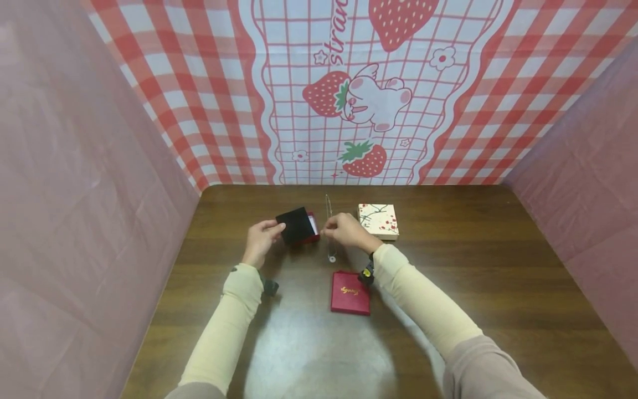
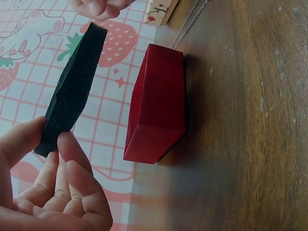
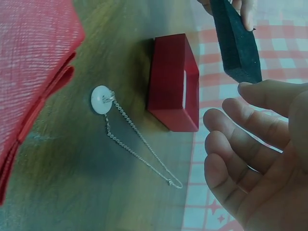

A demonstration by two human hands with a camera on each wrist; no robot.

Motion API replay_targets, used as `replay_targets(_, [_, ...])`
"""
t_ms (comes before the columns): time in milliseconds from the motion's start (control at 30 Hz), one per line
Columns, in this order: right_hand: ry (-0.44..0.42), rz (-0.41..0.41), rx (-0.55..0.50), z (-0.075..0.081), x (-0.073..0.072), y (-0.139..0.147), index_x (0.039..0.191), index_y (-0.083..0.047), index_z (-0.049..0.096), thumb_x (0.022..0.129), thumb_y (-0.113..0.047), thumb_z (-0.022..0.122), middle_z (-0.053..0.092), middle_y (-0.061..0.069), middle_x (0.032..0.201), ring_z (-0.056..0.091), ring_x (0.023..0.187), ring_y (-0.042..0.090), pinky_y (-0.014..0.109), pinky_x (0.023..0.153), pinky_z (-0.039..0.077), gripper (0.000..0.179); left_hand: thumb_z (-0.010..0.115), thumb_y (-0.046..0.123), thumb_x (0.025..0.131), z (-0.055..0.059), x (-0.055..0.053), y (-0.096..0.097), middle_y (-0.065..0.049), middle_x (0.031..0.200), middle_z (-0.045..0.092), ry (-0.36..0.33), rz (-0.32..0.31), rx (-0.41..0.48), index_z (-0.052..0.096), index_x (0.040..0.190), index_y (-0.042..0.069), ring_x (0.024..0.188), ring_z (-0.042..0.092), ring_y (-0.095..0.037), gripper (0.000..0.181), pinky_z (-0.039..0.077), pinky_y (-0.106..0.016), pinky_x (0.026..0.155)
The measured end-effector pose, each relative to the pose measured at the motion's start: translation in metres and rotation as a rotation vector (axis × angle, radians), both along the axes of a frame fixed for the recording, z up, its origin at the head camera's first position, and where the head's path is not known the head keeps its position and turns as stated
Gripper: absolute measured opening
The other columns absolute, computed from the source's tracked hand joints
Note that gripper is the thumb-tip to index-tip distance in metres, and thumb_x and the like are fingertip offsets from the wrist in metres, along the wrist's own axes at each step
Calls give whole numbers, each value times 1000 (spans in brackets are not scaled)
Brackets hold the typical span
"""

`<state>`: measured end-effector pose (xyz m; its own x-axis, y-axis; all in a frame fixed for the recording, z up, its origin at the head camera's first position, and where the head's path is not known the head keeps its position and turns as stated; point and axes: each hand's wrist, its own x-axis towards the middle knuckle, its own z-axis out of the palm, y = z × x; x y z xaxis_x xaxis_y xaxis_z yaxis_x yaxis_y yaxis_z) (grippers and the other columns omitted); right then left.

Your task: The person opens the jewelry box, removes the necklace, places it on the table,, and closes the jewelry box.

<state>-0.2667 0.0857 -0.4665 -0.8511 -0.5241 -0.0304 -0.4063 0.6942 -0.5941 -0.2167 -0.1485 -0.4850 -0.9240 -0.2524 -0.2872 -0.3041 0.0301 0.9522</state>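
Strawberry-print backdrop [image 1: 369,100], cut-off "stran" legible upper ctr, is set behind the worktop [image 1: 448,244]. Ctr-left: black pad [image 1: 295,227] is pinched by L grip [image 1: 260,239], apart above red box [image 2: 161,96]; prob. best levelled, held by edges only. Ctr: necklace [image 3: 101,99] is laid on the worktop; chain best kept untangled. R grip [image 1: 349,231] is held nearby, fingers loosely bent, nothing gripped. Lower ctr: red pouch's [image 1: 350,299] gold script can't be read.

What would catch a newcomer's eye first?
Likely the red-and-white strawberry-print cloth backdrop behind the brown wooden table. Then the square black foam-like pad that the left hand holds above an open red box. Right of that box, a round white pendant on a thin silver chain lies on the table.
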Motion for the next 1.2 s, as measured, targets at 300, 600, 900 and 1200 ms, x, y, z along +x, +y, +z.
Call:
replay_targets(300, [-15, 2, -22, 7, -2, -3, 93, -3, 75, 90, -19, 67, 74, 8, 82, 61, 70, 14, 27, 68, 51, 18, 73, 20, 87, -1, 1, 1, -19, 112, 70, -7, -5, -12, 63, 122, -2, 80, 65, -16, 42, 52, -43, 93])
replay_targets(600, [-5, -15, -68, 17, -6, -7, 97, -4, 74, 91, -19, 65, 74, 10, 89, 65, 78, 19, 32, 75, 54, 18, 73, 20, 87, 2, -1, 1, -18, 113, 70, 4, -16, -16, 62, 122, -1, 89, 66, -25, 42, 52, -45, 93])
replay_targets(900, [32, -52, -110, 24, -7, -14, 100, -4, 74, 91, -17, 65, 74, 10, 89, 63, 78, 17, 30, 74, 53, 18, 73, 20, 87, 4, 2, 4, -16, 108, 71, 3, -19, -19, 63, 121, -2, 73, 62, -10, 42, 53, -41, 89])
replay_targets(1200, [7, -49, -118, 24, -7, -19, 101, 0, 74, 91, -14, 65, 75, 13, 94, 67, 83, 22, 34, 79, 54, 19, 73, 20, 87, 4, 3, 7, -19, 111, 70, 14, -24, -16, 63, 122, -2, 69, 61, -5, 42, 54, -35, 85])
